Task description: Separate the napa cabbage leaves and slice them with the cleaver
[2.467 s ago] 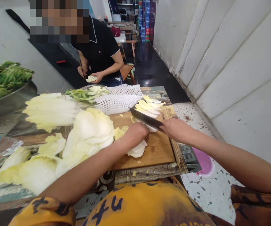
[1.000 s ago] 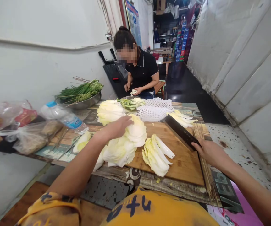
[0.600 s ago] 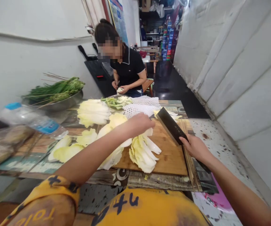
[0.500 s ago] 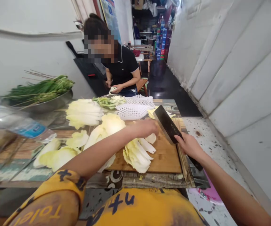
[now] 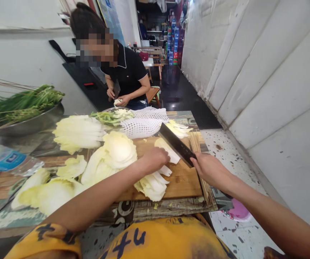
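My right hand grips a dark-bladed cleaver, its blade tilted over the right part of the wooden cutting board. My left hand is closed, its curled fingertips at the edge of a pale napa cabbage leaf that lies beneath the blade. What the fingertips do is partly hidden. Cut cabbage pieces are piled on the board below my left hand. Larger cabbage leaves overlap the board's left side, and cut strips lie at its far right corner.
Further left are stacked cabbage leaves, loose leaves, a water bottle and a metal bowl of skewered greens. White foam netting lies behind the board; wooden skewers line its right. A co-worker sits opposite, holding vegetables.
My left hand has drawn back toward me, and a cabbage leaf now shows beneath the cleaver. More strips are visible at the far right corner. The view has turned to the right.
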Demonstrator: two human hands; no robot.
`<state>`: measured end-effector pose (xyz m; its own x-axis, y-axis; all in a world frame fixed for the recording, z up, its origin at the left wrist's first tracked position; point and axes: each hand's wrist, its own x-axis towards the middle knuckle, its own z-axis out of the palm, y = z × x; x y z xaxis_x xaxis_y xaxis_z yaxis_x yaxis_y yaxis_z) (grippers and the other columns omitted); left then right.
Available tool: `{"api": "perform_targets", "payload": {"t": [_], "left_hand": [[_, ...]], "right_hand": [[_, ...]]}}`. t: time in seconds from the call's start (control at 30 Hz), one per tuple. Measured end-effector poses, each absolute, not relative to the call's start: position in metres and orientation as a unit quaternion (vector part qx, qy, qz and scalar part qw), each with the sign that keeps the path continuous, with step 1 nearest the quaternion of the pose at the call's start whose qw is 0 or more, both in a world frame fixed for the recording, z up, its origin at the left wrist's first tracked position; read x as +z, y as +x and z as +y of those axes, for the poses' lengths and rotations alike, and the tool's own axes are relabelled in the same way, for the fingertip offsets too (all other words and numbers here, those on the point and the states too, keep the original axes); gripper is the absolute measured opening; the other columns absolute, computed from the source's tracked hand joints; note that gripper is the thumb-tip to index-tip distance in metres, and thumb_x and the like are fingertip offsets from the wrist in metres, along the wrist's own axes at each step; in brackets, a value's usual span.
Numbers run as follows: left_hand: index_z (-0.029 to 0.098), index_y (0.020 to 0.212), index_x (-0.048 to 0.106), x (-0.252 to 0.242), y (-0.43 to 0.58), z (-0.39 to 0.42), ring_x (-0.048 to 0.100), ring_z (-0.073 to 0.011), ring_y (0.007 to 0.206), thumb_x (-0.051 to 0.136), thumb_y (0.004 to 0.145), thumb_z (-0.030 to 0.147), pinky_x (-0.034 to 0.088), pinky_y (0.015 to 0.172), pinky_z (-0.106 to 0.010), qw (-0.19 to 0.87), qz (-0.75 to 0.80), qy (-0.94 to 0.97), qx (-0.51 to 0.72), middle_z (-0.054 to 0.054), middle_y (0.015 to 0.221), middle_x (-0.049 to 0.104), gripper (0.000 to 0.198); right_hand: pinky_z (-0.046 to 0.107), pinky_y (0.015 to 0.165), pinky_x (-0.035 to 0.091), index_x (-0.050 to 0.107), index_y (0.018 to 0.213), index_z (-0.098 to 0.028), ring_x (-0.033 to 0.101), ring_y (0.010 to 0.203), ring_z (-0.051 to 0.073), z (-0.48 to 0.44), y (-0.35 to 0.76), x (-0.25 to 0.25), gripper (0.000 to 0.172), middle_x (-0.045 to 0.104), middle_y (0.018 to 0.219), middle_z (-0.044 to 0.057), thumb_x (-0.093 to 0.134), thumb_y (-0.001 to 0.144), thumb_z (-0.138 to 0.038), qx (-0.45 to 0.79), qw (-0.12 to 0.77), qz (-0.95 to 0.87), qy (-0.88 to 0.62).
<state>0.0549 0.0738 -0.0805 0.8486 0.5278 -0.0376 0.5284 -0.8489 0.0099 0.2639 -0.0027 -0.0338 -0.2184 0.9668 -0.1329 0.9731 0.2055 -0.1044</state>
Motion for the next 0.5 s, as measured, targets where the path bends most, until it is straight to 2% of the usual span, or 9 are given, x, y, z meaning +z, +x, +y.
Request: {"api": "perform_targets", "payload": {"t": [0.2, 0.5], "left_hand": [[0.011, 0.076, 0.066, -0.083, 0.062, 0.067, 0.061, -0.0223, 0.075, 0.048, 0.083, 0.01, 0.044, 0.064, -0.03, 0.006, 0.278, 0.96, -0.047, -0.012, 0.078, 0.066, 0.019], [0.012, 0.079, 0.065, -0.091, 0.057, 0.069, 0.061, -0.0214, 0.081, 0.047, 0.083, 0.008, 0.046, 0.068, -0.028, 0.022, 0.287, 0.957, -0.045, -0.01, 0.082, 0.067, 0.019]], "right_hand": [[0.027, 0.055, 0.037, 0.057, 0.089, -0.013, 0.067, 0.072, 0.024, 0.014, 0.25, -0.032, 0.028, 0.07, 0.079, 0.014, 0.033, 0.094, -0.026, -0.078, 0.068, 0.785, 0.61], [0.028, 0.059, 0.043, 0.057, 0.092, -0.014, 0.068, 0.075, 0.025, 0.021, 0.253, -0.031, 0.031, 0.069, 0.083, 0.014, 0.031, 0.095, -0.03, -0.07, 0.084, 0.797, 0.594]]}}
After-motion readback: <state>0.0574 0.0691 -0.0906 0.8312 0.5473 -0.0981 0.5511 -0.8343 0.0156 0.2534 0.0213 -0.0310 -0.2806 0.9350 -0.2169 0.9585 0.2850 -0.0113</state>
